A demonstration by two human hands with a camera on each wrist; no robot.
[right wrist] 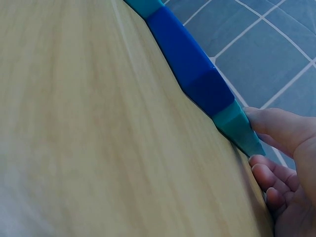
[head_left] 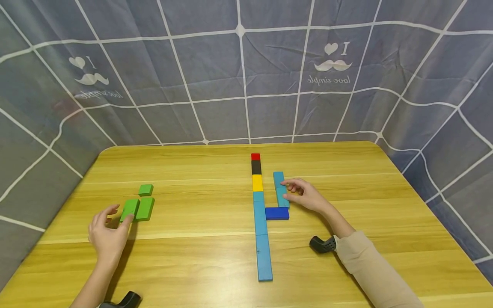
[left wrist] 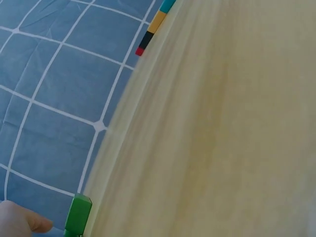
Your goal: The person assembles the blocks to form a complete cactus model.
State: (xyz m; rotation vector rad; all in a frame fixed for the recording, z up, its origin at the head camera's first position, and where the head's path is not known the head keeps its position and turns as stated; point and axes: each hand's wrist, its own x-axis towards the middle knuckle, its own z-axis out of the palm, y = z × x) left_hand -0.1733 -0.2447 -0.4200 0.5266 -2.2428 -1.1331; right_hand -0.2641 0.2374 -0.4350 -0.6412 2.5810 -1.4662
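Observation:
My left hand (head_left: pixel 108 229) is at the left, its thumb at the near edge of a green rectangular block (head_left: pixel 131 207) and its index finger by the block's left side. Beside that block lie another long green block (head_left: pixel 145 208) and a smaller green block (head_left: pixel 146 190). Over on the right, my right hand (head_left: pixel 306 196) has its thumb and index fingertips on the right side of two light blue blocks (head_left: pixel 280 179) lying end to end. A dark blue block (head_left: pixel 277 213) lies crosswise at their near end. In the right wrist view the thumb touches a light blue block (right wrist: pixel 237 126).
A straight row runs away from me down the middle: light blue blocks (head_left: pixel 263 256), a yellow block (head_left: pixel 257 183), a black block (head_left: pixel 256 167) and a red block (head_left: pixel 256 156). The wooden table (head_left: pixel 200 256) ends at a grey gridded curtain (head_left: pixel 215 77).

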